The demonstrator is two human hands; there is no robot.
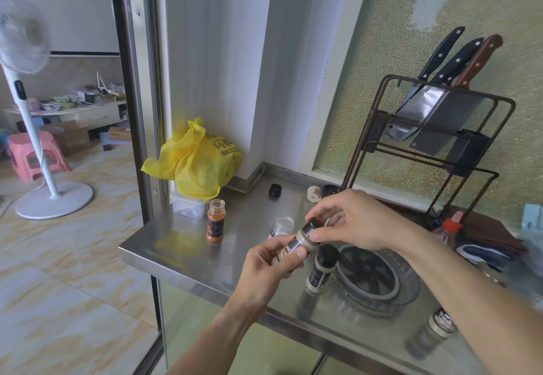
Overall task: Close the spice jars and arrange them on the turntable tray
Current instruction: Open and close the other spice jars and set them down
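steel surface (182,245), viewed from above. far left on it: yellow bag (195,158) over a clear plastic box (188,207). next, orange spice jar (216,221), upright, no cap, standing alone. just right of it a clear empty jar (282,225), also uncapped, partly behind the hands. 1 loose black cap (275,190) lies farther back; a beige cap (313,193) on its side and another dark cap (331,190) sit near the knife rack (426,127).

left hand (274,274) wrapped around a tilted beige spice jar (293,246), held above the surface. right hand (352,221) pinches the black lid (311,226) at that jar's top, fingers closed on it; whether the lid is fully seated cannot be told.

below the hands, a capped beige jar (321,268) stands touching or just beside the rim of the turntable tray (411,283). tray carries no jars. right of the forearm, 1 more jar (442,323) near the front edge, blurred. red-capped bottle (449,229) behind the tray.
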